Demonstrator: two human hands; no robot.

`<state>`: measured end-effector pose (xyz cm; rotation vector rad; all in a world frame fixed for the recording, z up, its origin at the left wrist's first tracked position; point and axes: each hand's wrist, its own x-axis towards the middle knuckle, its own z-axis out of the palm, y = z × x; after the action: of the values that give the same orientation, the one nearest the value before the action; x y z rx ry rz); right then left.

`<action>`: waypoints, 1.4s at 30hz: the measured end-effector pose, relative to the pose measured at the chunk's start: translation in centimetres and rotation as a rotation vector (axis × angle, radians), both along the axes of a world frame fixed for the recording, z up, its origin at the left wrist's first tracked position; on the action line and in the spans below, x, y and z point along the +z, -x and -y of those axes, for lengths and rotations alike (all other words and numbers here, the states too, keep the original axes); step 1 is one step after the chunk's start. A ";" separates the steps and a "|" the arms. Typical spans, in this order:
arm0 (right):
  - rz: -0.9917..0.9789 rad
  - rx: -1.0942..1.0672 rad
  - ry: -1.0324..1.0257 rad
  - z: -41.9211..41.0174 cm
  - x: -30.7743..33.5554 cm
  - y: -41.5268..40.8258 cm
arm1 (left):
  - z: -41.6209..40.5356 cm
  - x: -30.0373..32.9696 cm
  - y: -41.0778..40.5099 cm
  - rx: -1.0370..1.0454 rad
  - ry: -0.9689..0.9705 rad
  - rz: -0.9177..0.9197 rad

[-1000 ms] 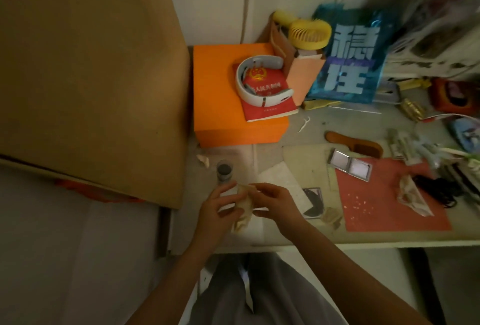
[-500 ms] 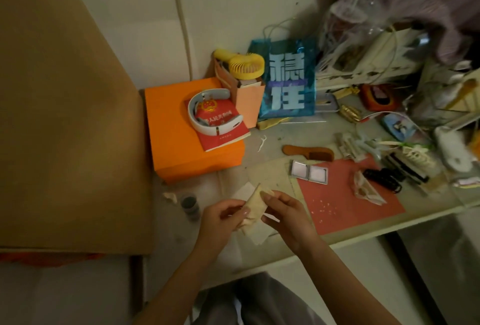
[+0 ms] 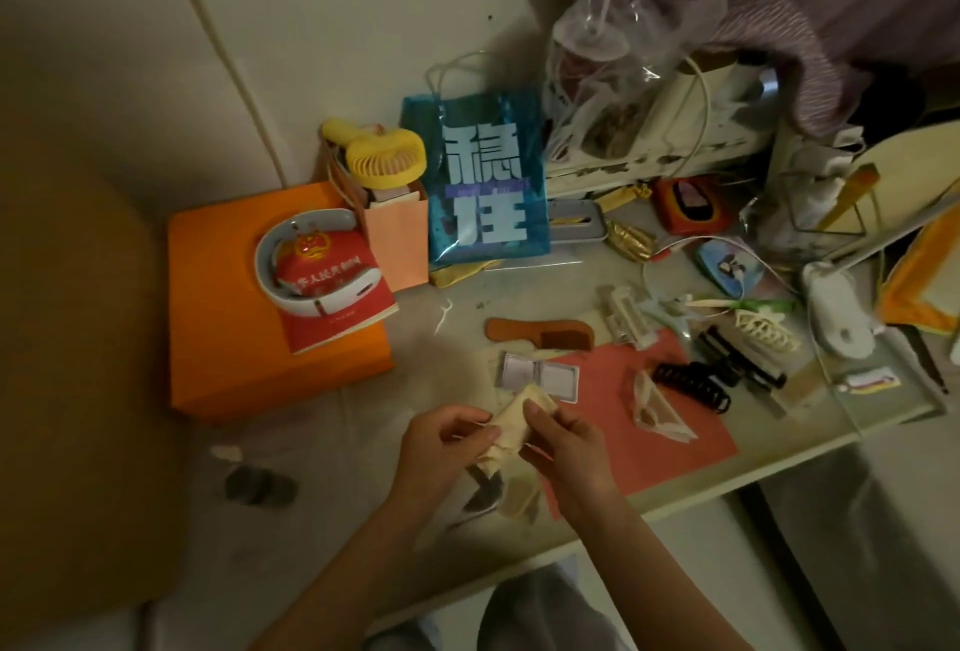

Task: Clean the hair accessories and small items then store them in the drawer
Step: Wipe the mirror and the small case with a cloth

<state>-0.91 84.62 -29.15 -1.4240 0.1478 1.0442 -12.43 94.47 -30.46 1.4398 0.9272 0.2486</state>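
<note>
Single view only: head-worn wide-angle cam, so no second view to overlap with. It looked forward and steeply down at the table from the near edge. Close range: both forearms entered from the bottom of the frame, and the hands sat just below center. The frame was tilted, with the table's front edge running diagonally from lower left up to the right. The wall filled the upper left, clutter took the upper right, and the wearer's lap showed at bottom center. Barrel distortion was visible at the edges.
</note>
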 end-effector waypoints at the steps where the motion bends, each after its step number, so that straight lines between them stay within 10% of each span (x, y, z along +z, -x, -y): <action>1: -0.008 0.002 0.005 0.3 -0.4 -1.5 | 0.3 -0.4 -1.3 0.003 -0.003 -0.006; 8: -0.025 0.068 0.078 2.5 -1.9 -12.5 | 2.0 -3.4 -10.2 0.174 0.121 -0.055; 25: -0.128 0.255 0.178 2.6 -6.9 -18.7 | -1.1 -10.8 -12.8 -0.048 -0.293 -0.397; 42: -0.289 0.139 0.156 2.9 -7.3 -18.1 | -3.2 -13.5 -12.5 -0.119 -0.252 -0.236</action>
<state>17.14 81.70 -36.41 -1.4317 0.3501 1.3769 0.02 97.64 -43.96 1.7791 1.0234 0.1105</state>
